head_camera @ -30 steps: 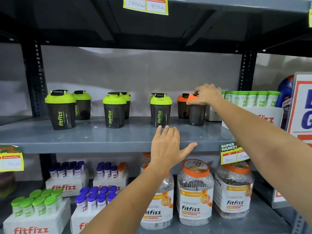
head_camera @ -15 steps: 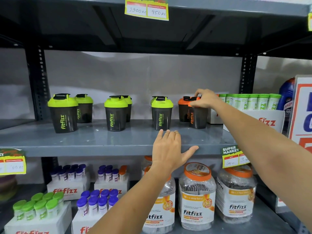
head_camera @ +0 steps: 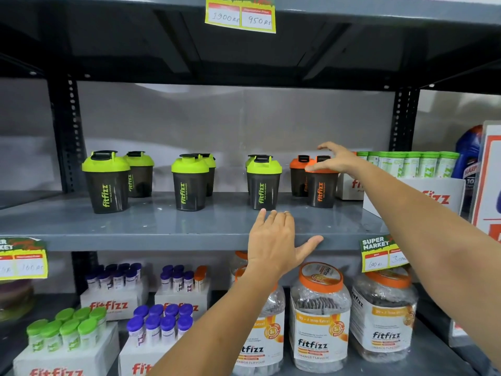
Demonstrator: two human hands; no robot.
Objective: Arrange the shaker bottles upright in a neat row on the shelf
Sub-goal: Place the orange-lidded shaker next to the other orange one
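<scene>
Eight shaker bottles stand upright on the grey shelf (head_camera: pixel 162 226), in four front-and-back pairs: three pairs green-lidded, the rightmost pair orange-lidded. Right hand (head_camera: pixel 334 160) open, fingers spread, above the front orange-lidded shaker (head_camera: pixel 321 188); thumb tip at the lid rim, contact uncertain, nothing gripped. Left hand (head_camera: pixel 276 240) open, palm down, flat over the shelf's front edge, just before the front green-lidded shaker (head_camera: pixel 263 185) of the third pair.

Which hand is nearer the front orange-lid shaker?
Right. The right hand is open at the front orange-lid shaker, thumb at its lid; the left hand rests flat on the shelf edge, lower and to the left.
</scene>
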